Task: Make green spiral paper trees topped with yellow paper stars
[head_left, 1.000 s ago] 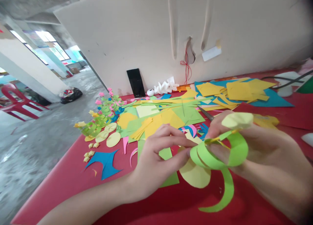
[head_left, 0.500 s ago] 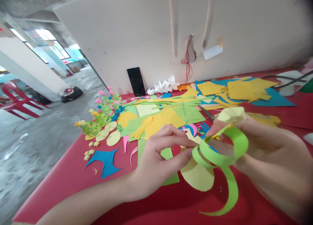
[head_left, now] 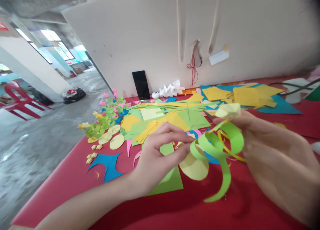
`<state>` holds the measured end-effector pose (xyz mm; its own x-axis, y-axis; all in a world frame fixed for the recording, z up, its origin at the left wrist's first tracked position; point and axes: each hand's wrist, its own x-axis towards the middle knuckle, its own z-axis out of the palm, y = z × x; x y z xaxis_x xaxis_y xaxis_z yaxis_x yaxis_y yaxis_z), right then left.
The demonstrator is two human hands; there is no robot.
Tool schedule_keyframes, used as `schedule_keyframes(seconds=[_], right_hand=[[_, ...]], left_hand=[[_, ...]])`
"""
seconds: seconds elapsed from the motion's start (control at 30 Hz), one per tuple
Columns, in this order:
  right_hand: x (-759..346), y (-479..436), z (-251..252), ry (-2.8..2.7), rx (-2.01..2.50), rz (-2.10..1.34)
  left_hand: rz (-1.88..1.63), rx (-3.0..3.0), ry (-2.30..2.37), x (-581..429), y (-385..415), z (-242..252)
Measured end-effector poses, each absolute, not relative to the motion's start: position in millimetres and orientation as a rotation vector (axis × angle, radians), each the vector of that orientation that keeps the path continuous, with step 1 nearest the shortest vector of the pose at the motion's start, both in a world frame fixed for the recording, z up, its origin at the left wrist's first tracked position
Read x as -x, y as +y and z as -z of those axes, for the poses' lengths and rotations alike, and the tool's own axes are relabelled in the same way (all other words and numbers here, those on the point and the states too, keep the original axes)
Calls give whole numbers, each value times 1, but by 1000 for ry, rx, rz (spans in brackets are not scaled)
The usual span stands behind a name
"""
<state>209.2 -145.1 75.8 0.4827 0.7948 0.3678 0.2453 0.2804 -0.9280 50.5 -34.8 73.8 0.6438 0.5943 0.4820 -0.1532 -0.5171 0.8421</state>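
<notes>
Between both hands, left [head_left: 155, 153] and right [head_left: 272, 156], each pinching it, hangs a green paper spiral [head_left: 220, 150].

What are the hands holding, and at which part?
Both hold the green paper spiral: the left hand pinches its lower coil, the right hand its top.

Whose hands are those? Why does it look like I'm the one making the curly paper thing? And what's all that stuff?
There is no machine here, just a person's two bare hands. The camera sits on that person's head and looks down, so you see what they see. The left hand and the right hand both pinch a curly green paper spiral in their fingers. A pale yellow circle shows just under the left fingertips. Below is a red table strewn with cut paper: a blue star shape, yellow squares, plus scissors.
</notes>
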Motion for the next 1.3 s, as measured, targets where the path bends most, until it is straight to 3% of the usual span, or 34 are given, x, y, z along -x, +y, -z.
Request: schedule_keyframes(seconds=[0.77, 0.97, 1.3], right_hand=[[-201, -146, -79, -1188, 1301, -139], [-209, -146, -73, -985, 1389, -111], [-237, -127, -94, -752, 1198, -617]], left_hand=[[-1241, -2329, 357, -52, -25, -75], [-1194, -2226, 337, -53, -26, -74], [-875, -1859, 489, -50, -29, -66]])
